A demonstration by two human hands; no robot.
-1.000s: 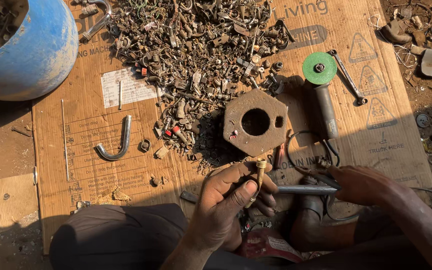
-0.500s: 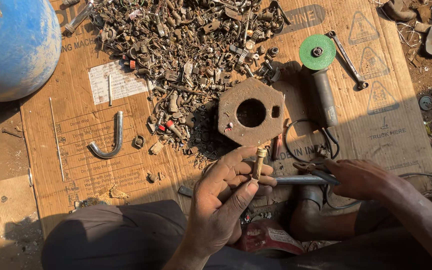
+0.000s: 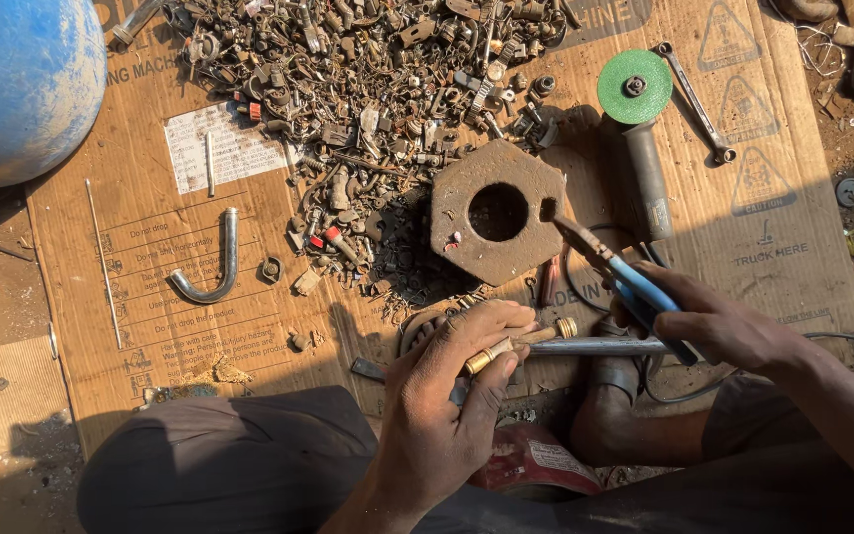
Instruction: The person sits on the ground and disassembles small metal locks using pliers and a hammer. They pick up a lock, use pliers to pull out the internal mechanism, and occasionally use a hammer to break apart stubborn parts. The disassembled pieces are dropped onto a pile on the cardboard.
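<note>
The small brass fitting (image 3: pixel 506 343) lies near the middle of the scene, just on the near side of the rusty hexagonal plate (image 3: pixel 497 212) with the round hole. Its long axis runs left to right, tilted slightly upward toward the right, with its ringed end (image 3: pixel 566 327) pointing at the right hand. The left hand (image 3: pixel 452 396) is closed around it: thumb and forefinger pinch the brass body from either side, the other fingers curled beneath, so only the right tip stands free.

Just beside that free tip, a grey metal rod (image 3: pixel 595 346) lies along almost the same line, reaching rightward under the right hand (image 3: pixel 728 326). The right hand sits to the right of the fitting and slightly farther away, wrapped tight on the blue handles of a pair of pliers (image 3: pixel 625 277). The pliers slant up and to the left, their nose over the right edge of the plate and apart from the fitting; whether the jaws are parted is too small to tell.

Farther out, an angle grinder (image 3: pixel 640 129) with a green disc lies right of the plate, a spanner (image 3: pixel 696 104) beside it. A heap of scrap nuts and bolts (image 3: pixel 368 89) fills the far centre of the flattened cardboard (image 3: pixel 150 326). A bent steel tube (image 3: pixel 214 267) lies to the left, and a blue drum (image 3: pixel 22 84) stands at the far left.
</note>
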